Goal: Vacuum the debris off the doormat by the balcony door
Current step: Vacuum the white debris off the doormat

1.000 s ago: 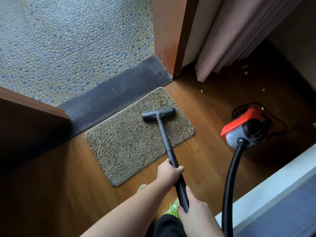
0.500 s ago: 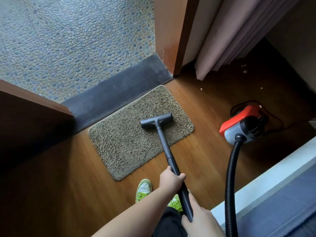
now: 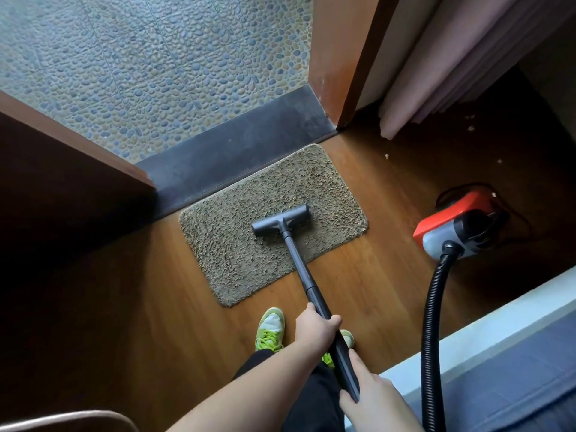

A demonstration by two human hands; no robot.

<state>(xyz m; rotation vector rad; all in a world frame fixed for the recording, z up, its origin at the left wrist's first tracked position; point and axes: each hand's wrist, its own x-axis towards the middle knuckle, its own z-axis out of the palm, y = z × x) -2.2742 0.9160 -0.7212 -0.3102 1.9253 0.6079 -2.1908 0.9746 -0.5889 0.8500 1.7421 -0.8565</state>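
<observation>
Wooden floor [image 3: 131, 307] by an open balcony door, pebble tiles [image 3: 156, 67] outside, dark threshold [image 3: 237, 148] between. Tan shaggy doormat [image 3: 327, 188] lies on the wood, its far edge just beside the threshold. Grey vacuum head [image 3: 280, 220] sits on the mat near its middle, wand [image 3: 300, 269] slanting back to the person. Left hand [image 3: 316, 326] grips the wand, fingers wrapped around it. Right hand [image 3: 374, 397] holds the wand's lower end, thumb along the tube. Red and grey vacuum body [image 3: 455, 226] on the floor to the right, black ribbed hose [image 3: 431, 322] running down from it. Green sneakers [image 3: 270, 330] just behind the mat. Pale crumbs [image 3: 386, 156] near the curtain [image 3: 442, 67].
</observation>
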